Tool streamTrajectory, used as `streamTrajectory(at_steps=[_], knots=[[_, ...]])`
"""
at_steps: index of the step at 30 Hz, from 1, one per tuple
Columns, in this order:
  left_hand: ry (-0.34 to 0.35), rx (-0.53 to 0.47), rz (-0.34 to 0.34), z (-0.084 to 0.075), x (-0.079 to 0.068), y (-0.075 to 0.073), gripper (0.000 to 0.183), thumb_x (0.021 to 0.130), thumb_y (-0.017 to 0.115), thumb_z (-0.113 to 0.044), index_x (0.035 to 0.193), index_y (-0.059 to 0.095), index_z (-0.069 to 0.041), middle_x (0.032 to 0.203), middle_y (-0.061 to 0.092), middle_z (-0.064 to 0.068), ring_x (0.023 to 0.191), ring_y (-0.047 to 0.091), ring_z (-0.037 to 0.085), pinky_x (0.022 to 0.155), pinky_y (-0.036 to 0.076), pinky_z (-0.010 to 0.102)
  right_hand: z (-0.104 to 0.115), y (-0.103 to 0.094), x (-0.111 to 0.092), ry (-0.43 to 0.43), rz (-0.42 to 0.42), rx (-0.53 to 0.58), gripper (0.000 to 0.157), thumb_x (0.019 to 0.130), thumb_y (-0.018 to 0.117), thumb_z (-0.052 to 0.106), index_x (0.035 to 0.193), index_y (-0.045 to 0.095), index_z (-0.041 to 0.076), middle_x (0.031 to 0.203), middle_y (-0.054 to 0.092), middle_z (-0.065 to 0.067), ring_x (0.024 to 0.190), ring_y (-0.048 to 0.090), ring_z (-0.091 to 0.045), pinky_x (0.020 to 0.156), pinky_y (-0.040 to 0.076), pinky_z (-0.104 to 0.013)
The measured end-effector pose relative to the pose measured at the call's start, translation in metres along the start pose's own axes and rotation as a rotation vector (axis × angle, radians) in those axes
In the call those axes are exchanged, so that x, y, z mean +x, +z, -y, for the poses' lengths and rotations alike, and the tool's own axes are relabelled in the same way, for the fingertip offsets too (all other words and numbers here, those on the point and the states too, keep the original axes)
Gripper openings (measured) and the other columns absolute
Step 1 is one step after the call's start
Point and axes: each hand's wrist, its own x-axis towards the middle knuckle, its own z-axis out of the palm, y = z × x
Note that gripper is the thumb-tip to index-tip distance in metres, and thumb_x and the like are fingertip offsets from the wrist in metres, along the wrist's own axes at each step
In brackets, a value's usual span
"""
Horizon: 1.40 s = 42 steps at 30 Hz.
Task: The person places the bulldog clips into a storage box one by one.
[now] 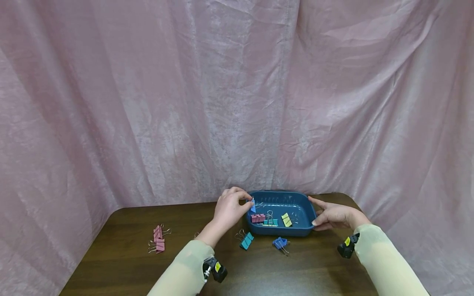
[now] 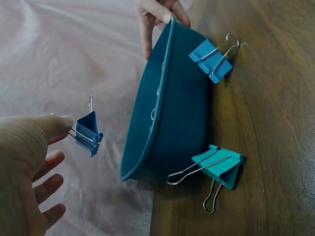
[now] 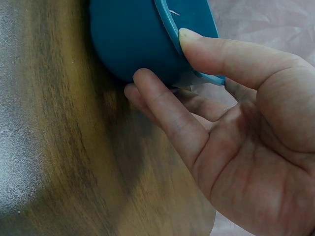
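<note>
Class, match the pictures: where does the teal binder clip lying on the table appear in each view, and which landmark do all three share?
Head: the teal clip is low, just right of centre, below the left end of the blue tray.
Left wrist: lower right, beside the tray's outer wall.
Right wrist: not in it.
Shared landmark: the blue tray.

I see a pale yellow-green left sleeve (image 1: 181, 271); beside its cuff, a black camera (image 1: 221, 274) with yellow mark (image 1: 217, 267) and silvery fitting (image 1: 207, 272). Across from that sleeve: a matching right sleeve (image 1: 386, 261), second black, yellow-marked camera (image 1: 345, 249).
</note>
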Motion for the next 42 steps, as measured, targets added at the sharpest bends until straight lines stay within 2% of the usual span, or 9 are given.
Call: streamTrajectory(at_steps=[5,10,20,27,35,42], knots=[[-0.018,0.005,0.017,0.001,0.007,0.006,0.013,0.094,0.076,-0.036,0.103,0.08,-0.027,0.118,0.065,-0.004,0.108,0.054,0.022,0.093,0.046,0.046,0.0,0.0,0.0,0.001,0.0,0.003,0.112,0.087,0.072,-0.01,0.165,-0.003,0.017,0.157,0.012,-0.044,0.121,0.06,-0.043,0.097,0.052,-0.054],[-0.029,-0.003,0.006,0.003,0.011,0.013,0.014,0.093,0.076,-0.037,0.102,0.08,-0.027,0.12,0.065,-0.002,0.111,0.055,0.025,0.094,0.046,0.047,-0.001,-0.003,0.001,0.0,0.005,0.01,0.112,0.087,0.071,-0.01,0.165,-0.004,0.018,0.157,0.012,-0.045,0.121,0.06,-0.042,0.097,0.051,-0.054],[-0.064,-0.037,-0.019,0.01,0.013,0.03,0.013,0.092,0.078,-0.034,0.101,0.08,-0.025,0.116,0.066,0.001,0.112,0.056,0.028,0.093,0.047,0.05,-0.002,-0.006,0.0,-0.006,0.017,0.019,0.112,0.087,0.07,-0.01,0.165,-0.004,0.018,0.157,0.012,-0.045,0.123,0.059,-0.043,0.097,0.052,-0.053],[-0.095,-0.029,-0.033,0.012,0.013,0.036,0.014,0.092,0.078,-0.036,0.101,0.08,-0.025,0.115,0.066,-0.001,0.112,0.057,0.028,0.094,0.047,0.048,0.0,-0.003,-0.003,-0.008,0.024,0.023,0.111,0.088,0.07,-0.011,0.165,-0.005,0.018,0.158,0.011,-0.044,0.125,0.058,-0.045,0.099,0.05,-0.055],[-0.127,-0.048,-0.037,0.012,0.012,0.041,0.012,0.092,0.078,-0.034,0.101,0.079,-0.025,0.116,0.065,-0.001,0.113,0.056,0.03,0.096,0.045,0.051,0.001,-0.001,-0.002,-0.005,0.02,0.019,0.11,0.089,0.069,-0.011,0.165,-0.004,0.019,0.158,0.013,-0.043,0.123,0.058,-0.044,0.097,0.051,-0.054],[-0.131,-0.057,-0.024,0.013,0.01,0.043,0.027,0.091,0.079,-0.033,0.115,0.077,-0.023,0.124,0.065,0.002,0.116,0.056,0.03,0.096,0.046,0.052,0.002,0.0,-0.003,-0.005,0.02,0.016,0.109,0.089,0.068,-0.011,0.165,-0.004,0.018,0.158,0.013,-0.043,0.123,0.058,-0.044,0.097,0.052,-0.054]])
